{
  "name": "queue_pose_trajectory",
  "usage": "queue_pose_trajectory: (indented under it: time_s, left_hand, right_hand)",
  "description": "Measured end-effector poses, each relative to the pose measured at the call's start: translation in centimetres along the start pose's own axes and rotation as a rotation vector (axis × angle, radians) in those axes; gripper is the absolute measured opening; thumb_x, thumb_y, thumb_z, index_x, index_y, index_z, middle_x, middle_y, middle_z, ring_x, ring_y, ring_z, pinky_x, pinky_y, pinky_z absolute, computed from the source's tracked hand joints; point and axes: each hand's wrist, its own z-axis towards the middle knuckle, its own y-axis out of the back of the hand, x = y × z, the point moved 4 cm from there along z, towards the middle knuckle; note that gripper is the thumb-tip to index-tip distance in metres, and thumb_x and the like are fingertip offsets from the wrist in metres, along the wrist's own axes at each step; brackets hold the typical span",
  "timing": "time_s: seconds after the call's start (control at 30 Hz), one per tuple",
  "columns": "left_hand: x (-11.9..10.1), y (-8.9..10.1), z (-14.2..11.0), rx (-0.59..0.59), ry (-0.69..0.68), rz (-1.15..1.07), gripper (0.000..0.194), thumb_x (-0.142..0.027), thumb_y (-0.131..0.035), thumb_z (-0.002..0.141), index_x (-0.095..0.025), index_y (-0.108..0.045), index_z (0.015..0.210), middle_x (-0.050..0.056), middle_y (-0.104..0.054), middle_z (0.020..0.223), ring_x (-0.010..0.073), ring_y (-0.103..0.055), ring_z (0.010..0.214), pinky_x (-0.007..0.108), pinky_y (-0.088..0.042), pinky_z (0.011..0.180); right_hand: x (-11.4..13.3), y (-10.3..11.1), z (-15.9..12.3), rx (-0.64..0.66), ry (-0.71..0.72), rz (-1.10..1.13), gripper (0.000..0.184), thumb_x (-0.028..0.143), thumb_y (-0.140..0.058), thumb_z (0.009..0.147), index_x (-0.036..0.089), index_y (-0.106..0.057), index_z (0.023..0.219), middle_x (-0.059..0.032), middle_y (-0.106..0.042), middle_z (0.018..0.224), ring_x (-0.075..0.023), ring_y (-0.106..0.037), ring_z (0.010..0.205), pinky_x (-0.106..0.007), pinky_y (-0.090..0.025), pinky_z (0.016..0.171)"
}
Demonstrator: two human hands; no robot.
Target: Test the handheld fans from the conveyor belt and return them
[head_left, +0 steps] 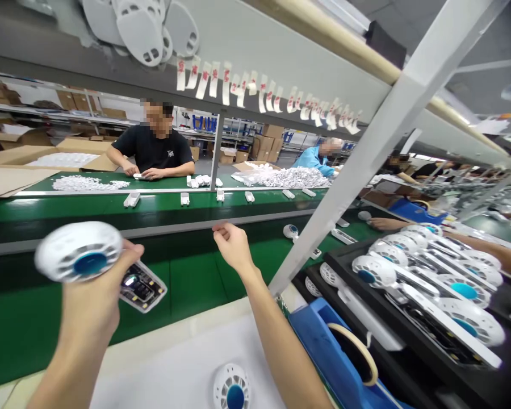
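Note:
My left hand [96,289] is wrapped round a white device with a rounded, vented head [62,250] and a blue centre. From behind the hand sticks out its flat end, where a dark circuit board [142,287] shows uncovered. The device is held above the green belt, and its head is slightly blurred. Over the belt's near side, my right hand [234,247] has its fingers curled together. Whatever they may hold is hidden. Below, on the white work surface [174,363], lies another vented white head with a blue centre [231,389].
White housings [132,199] lie along the green belt [17,213]. A slanted post [344,170] rises right of my right hand. Beyond it are a black tray [340,264] of similar devices and a blue bin [319,324] with a tape roll. Co-workers sit across the belt.

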Motion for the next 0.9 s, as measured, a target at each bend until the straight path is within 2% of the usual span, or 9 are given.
queue_pose_trajectory:
  time_s: [0.13, 0.2, 0.3, 0.4, 0.5, 0.6, 0.67, 0.77, 0.9]
  left_hand:
    - [6.8, -2.2, 1.5, 0.143, 0.268, 0.269, 0.054, -0.045, -0.083, 0.052, -0.017, -0.067, 0.096, 0.006, -0.071, 0.092, 0.0258, -0.069, 0.086, 0.034, -0.057, 0.071]
    - [9.6, -2.2, 2.0, 0.172, 0.268, 0.404, 0.054, -0.043, -0.079, 0.058, -0.016, -0.065, 0.103, 0.009, -0.072, 0.096, 0.0300, -0.069, 0.089, 0.041, -0.058, 0.075]
    - [12.0, -1.5, 2.2, 0.125, 0.216, 0.643, 0.057, -0.043, -0.072, 0.070, -0.012, -0.059, 0.116, 0.021, -0.068, 0.109, 0.0450, -0.062, 0.109, 0.062, -0.051, 0.089]
    - [12.0, -0.9, 2.0, 0.070, 0.102, 0.856, 0.073, -0.043, -0.064, 0.081, -0.006, -0.045, 0.140, 0.032, -0.049, 0.137, 0.0550, -0.039, 0.134, 0.075, -0.033, 0.103]
    - [10.6, -0.9, 1.8, 0.053, -0.090, 0.998, 0.076, -0.037, -0.054, 0.089, -0.011, -0.027, 0.156, 0.028, -0.034, 0.150, 0.0505, -0.032, 0.141, 0.072, -0.031, 0.109]
    - [9.4, -1.2, 1.8, 0.053, -0.266, 1.090, 0.064, -0.037, -0.048, 0.092, -0.009, -0.039, 0.150, 0.027, -0.042, 0.141, 0.0488, -0.039, 0.133, 0.067, -0.041, 0.103]
    - [9.3, -1.3, 2.0, 0.081, -0.317, 1.066, 0.055, -0.039, -0.048, 0.093, -0.011, -0.051, 0.140, 0.024, -0.047, 0.133, 0.0475, -0.043, 0.128, 0.064, -0.044, 0.101]
    - [9.8, -1.6, 2.1, 0.138, -0.363, 1.006, 0.043, -0.038, -0.048, 0.092, -0.015, -0.062, 0.126, 0.019, -0.053, 0.124, 0.0417, -0.047, 0.123, 0.058, -0.043, 0.105]
    - [11.0, -2.1, 1.3, 0.130, -0.415, 0.973, 0.036, -0.032, -0.047, 0.091, -0.015, -0.063, 0.119, 0.016, -0.058, 0.118, 0.0358, -0.049, 0.119, 0.052, -0.040, 0.109]
  right_hand:
    - [-2.6, -0.4, 0.4, 0.027, -0.073, -0.073, 0.014, 0.015, -0.059, 0.087, 0.017, -0.071, 0.094, 0.0007, -0.070, 0.077, -0.0146, -0.064, 0.071, -0.027, -0.049, 0.071]
    - [-4.0, -0.6, 0.6, 0.047, -0.109, -0.114, 0.010, 0.021, -0.063, 0.092, 0.015, -0.070, 0.096, -0.0004, -0.070, 0.082, -0.0146, -0.065, 0.075, -0.030, -0.052, 0.076]
    - [-6.2, -0.7, 0.7, 0.058, -0.184, -0.192, 0.020, 0.033, -0.064, 0.098, 0.014, -0.069, 0.101, -0.0025, -0.070, 0.091, -0.0157, -0.067, 0.083, -0.035, -0.055, 0.083]
    - [-8.3, 0.0, 0.7, 0.011, -0.291, -0.310, 0.024, 0.036, -0.063, 0.099, 0.014, -0.067, 0.109, -0.0060, -0.068, 0.107, -0.0187, -0.066, 0.097, -0.040, -0.055, 0.091]
    - [-10.3, 1.3, 0.4, -0.080, -0.432, -0.462, 0.031, 0.035, -0.065, 0.098, 0.015, -0.064, 0.121, -0.0097, -0.063, 0.124, -0.0236, -0.062, 0.112, -0.046, -0.052, 0.098]
    - [-11.7, 2.7, -0.3, -0.182, -0.574, -0.615, 0.041, 0.036, -0.066, 0.096, 0.016, -0.058, 0.132, -0.0121, -0.056, 0.136, -0.0285, -0.056, 0.123, -0.051, -0.049, 0.103]
    - [-12.3, 3.4, -0.7, -0.242, -0.627, -0.697, 0.046, 0.036, -0.067, 0.096, 0.016, -0.056, 0.136, -0.0130, -0.052, 0.141, -0.0311, -0.051, 0.130, -0.053, -0.045, 0.107]
    - [-12.9, 3.8, -1.0, -0.288, -0.645, -0.777, 0.052, 0.037, -0.067, 0.095, 0.017, -0.052, 0.140, -0.0136, -0.047, 0.147, -0.0332, -0.043, 0.138, -0.055, -0.039, 0.112]
    - [-13.5, 3.4, -1.1, -0.281, -0.634, -0.825, 0.059, 0.036, -0.067, 0.094, 0.017, -0.047, 0.146, -0.0144, -0.042, 0.153, -0.0347, -0.036, 0.144, -0.055, -0.033, 0.115]
